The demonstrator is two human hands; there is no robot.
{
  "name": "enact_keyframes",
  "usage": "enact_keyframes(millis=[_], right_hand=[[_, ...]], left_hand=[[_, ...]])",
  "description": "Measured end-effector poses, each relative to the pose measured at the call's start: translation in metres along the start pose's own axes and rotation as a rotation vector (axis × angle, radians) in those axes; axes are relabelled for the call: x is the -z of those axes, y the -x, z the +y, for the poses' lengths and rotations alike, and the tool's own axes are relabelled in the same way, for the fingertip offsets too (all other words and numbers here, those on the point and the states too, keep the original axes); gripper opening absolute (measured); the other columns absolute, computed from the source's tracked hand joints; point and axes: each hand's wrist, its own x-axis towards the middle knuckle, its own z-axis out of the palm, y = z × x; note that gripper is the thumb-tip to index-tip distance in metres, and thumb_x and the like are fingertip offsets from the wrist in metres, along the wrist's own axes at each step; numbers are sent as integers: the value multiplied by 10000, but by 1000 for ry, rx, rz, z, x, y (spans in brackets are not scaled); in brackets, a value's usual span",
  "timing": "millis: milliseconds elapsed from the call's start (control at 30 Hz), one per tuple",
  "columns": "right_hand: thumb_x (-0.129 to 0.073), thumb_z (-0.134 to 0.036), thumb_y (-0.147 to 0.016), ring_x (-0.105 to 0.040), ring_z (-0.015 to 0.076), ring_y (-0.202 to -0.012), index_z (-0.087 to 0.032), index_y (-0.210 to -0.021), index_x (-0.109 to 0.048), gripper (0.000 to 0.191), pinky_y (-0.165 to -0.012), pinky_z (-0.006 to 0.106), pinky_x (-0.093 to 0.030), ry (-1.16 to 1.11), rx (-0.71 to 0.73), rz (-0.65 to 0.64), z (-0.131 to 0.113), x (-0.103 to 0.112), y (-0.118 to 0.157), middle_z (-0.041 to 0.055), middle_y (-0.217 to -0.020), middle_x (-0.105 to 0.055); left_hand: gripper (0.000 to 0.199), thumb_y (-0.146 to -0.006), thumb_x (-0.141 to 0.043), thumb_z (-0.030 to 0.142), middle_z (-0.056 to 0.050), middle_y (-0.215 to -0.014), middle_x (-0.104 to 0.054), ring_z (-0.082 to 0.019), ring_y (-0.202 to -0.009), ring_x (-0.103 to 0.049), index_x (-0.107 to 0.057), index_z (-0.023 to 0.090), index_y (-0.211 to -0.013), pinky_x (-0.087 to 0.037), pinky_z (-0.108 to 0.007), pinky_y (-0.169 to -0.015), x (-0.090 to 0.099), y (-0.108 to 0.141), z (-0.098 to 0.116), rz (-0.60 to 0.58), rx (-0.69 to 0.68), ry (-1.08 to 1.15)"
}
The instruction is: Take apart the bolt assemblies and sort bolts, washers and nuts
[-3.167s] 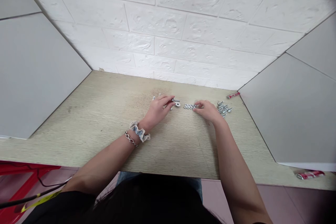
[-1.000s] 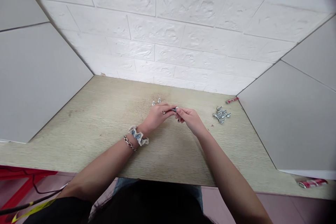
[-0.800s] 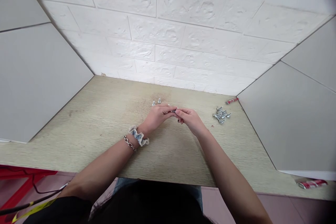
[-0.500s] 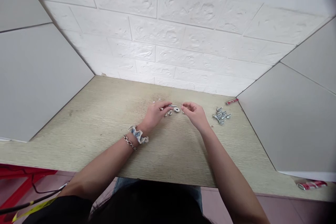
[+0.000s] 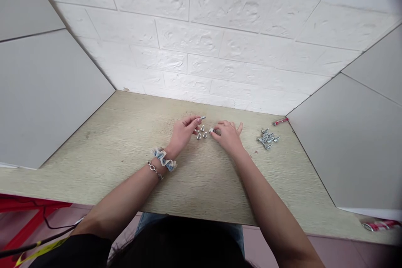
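My left hand [image 5: 184,132] pinches a slim metal bolt [image 5: 202,117], whose end sticks out past the thumb and forefinger. Just below those fingers, several short bolts [image 5: 204,135] stand on the tabletop. My right hand [image 5: 230,137] has its thumb and forefinger closed on the edge of a round metal washer [image 5: 211,130], with the other fingers raised. The fingers cover part of the washer, so I cannot tell whether it is lifted off the wood.
A pile of assembled bolts [image 5: 268,139] lies right of my right hand. One red can-like cylinder [image 5: 280,122] lies by the right panel [image 5: 354,142], another red cylinder [image 5: 381,225] at the front right. A white brick-pattern wall [image 5: 201,67] closes off the back of the wooden table [image 5: 201,184].
My left hand has raised the bolt up and away from the washer, uncovering the short bolts. My right hand has moved left and taken hold of the washer.
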Motion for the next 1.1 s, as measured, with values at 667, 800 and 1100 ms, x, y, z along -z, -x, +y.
enact_keyframes(millis=[667,800,1100], right_hand=[[-522,-297,-775,-570,162,-867,-197,-705,-592,141,-988,426,-210,-405,152,294,-28,25,19,19,-881,-647],[-523,-284,-756,-531,182,-958,-207,-701,-596,120,-1028,482,-89,-215,199,209,-22,23,23,25,-971,-622],[-475,-332,-806,-405,242,-1136,-254,-845,-641,187,-1023,572,-58,-2,308,-46,-46,11,32,62,-1195,-508]], left_hand=[[331,-742,-602,414,-57,-888,-633,-145,-732,-566,-674,157,-937,-446,-248,-640,-1,7,0,-119,-222,-401],[319,-864,-429,375,-48,-885,-615,-151,-825,-559,-674,174,-899,-433,-257,-731,1,7,4,24,-402,-509],[322,-857,-419,341,-4,-602,-601,-101,-550,-506,-686,167,-810,-371,-216,-561,5,17,10,-58,-552,-614]])
